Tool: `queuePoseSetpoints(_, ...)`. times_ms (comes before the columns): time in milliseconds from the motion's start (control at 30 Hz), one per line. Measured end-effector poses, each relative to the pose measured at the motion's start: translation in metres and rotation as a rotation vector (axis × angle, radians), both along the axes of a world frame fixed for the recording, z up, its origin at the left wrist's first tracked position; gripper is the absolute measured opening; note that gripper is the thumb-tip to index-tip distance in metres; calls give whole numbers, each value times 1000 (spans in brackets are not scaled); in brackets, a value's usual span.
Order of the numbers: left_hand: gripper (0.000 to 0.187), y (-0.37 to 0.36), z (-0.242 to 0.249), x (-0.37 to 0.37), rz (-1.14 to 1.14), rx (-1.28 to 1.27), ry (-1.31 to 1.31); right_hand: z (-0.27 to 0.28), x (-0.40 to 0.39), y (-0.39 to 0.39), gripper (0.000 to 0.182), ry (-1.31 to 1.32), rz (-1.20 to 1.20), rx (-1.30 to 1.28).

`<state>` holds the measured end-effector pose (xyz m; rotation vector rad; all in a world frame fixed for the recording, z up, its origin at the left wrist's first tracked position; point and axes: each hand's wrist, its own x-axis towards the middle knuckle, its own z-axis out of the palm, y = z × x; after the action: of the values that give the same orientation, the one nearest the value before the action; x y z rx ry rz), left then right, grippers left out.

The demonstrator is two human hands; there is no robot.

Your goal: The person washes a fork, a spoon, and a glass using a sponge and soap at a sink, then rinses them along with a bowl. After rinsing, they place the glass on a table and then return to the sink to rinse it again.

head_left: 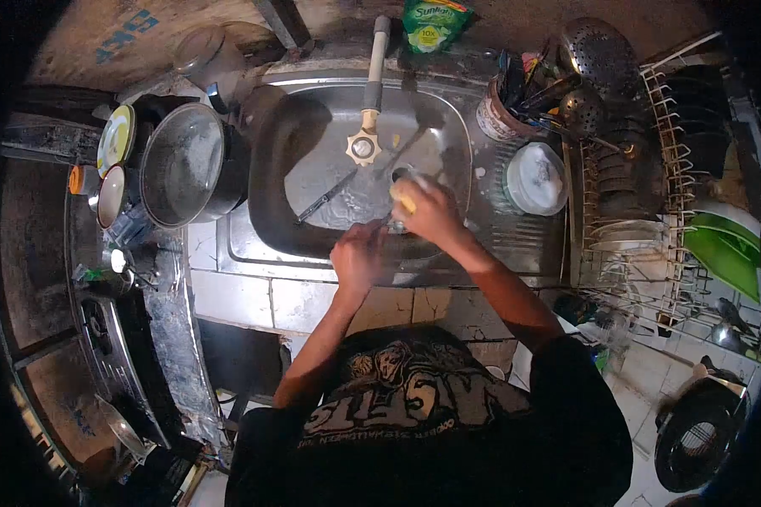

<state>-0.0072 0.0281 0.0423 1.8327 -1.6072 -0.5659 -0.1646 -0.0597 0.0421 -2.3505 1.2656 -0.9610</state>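
Over the front right part of the sink (266,152), my two hands are close together. My left hand (359,253) is closed around the near end of a thin utensil (386,221); its kind is mostly hidden by my fingers. My right hand (435,218) is closed on a yellow sponge (407,201), pressed against that utensil. A rounded metal part (400,174) shows just beyond the sponge. Lying slanted on the wet sink floor, left of my hands, is a long thin dark utensil (325,198). The tap (363,149) hangs over the sink from the back.
Left of the sink stands a large pot (183,165) with suds inside. On the right drainboard sits a soapy white bowl (537,179), near a tub of utensils (499,114). A wire dish rack (668,152) stands farther right. A green Sunlight pouch (434,25) is behind the sink.
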Motion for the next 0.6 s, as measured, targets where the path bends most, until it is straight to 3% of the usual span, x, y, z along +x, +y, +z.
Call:
queuePoseSetpoints(33,16,1,-1,0,-4,-26,10,-15,-2,-10,25,-91,-86,111)
queuePoseSetpoints(200,16,4,8,-2,3,-42,38,-38,-5,-26,25,-278,-309,203)
queuePoseSetpoints(267,17,6,5,-4,-5,-83,126,-58,-20,-44,33,-314,-546,541)
queuePoseSetpoints(300,17,6,6,-7,-11,-85,127,-63,-31,-47,42,-477,-470,726)
queuePoseSetpoints(333,16,2,8,-12,6,-83,162,-47,-24,-43,42,-479,-470,719)
queuePoseSetpoints(400,16,-5,8,-23,22,-86,198,-8,-6,-18,44,-1353,-429,1271)
queuePoseSetpoints(433,18,-10,3,-28,37,-124,177,14,-1,-3,42,-1262,-306,1103)
queuePoseSetpoints(467,20,-15,-1,-32,56,-163,157,-20,-3,-4,42,-1262,-304,1097)
queuePoseSetpoints(533,19,-22,-5,-38,34,-139,141,-28,13,-2,41,-817,-112,783)
queuePoseSetpoints(567,20,-25,-10,-40,34,-136,199,-29,7,5,40,-1090,-154,1046)
queuePoseSetpoints(600,21,-27,-13,-42,37,-134,257,-34,5,1,40,-1089,-156,1045)
